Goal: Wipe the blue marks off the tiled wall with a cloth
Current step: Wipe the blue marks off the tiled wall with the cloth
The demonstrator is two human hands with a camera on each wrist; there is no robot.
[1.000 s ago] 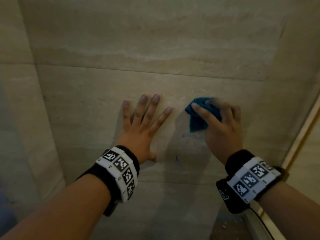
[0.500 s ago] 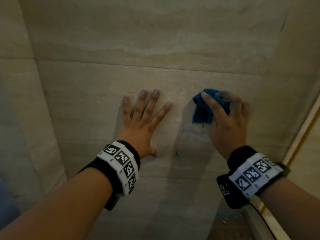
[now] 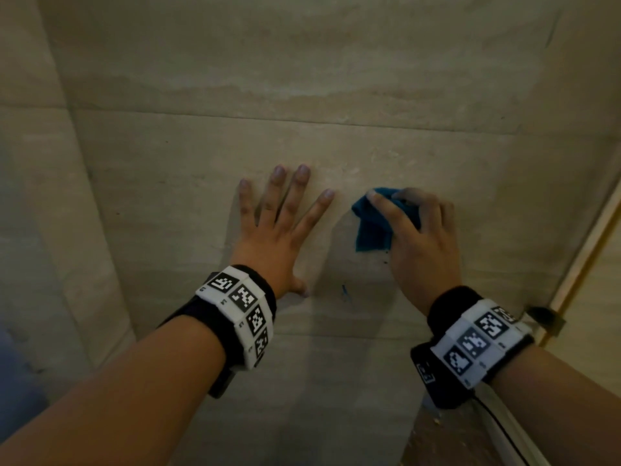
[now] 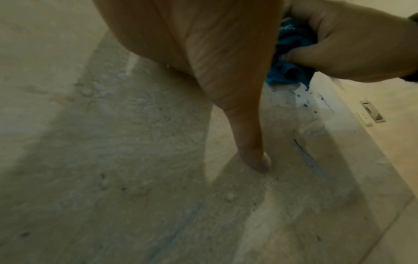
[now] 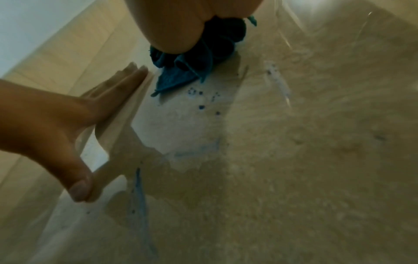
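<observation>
Right hand [image 3: 420,243] clenches blue cloth [image 3: 371,230]; left hand [image 3: 279,230] flat, fingers released. Blue streak [image 3: 344,293] lower-centre, below cloth, running vertical, between hands.

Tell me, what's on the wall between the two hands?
A blue streak low down, near the left hand's thumb, and small blue specks just below the cloth in the right hand. The right wrist view shows both best.

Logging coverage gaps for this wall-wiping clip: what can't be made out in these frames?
- Wall under the blue cloth: hidden in every view by the cloth and right hand.
- Left hand fingers: cut off by the left wrist view's top edge.
- Faint blue streak: blurred in both wrist views, its extent unclear.
</observation>
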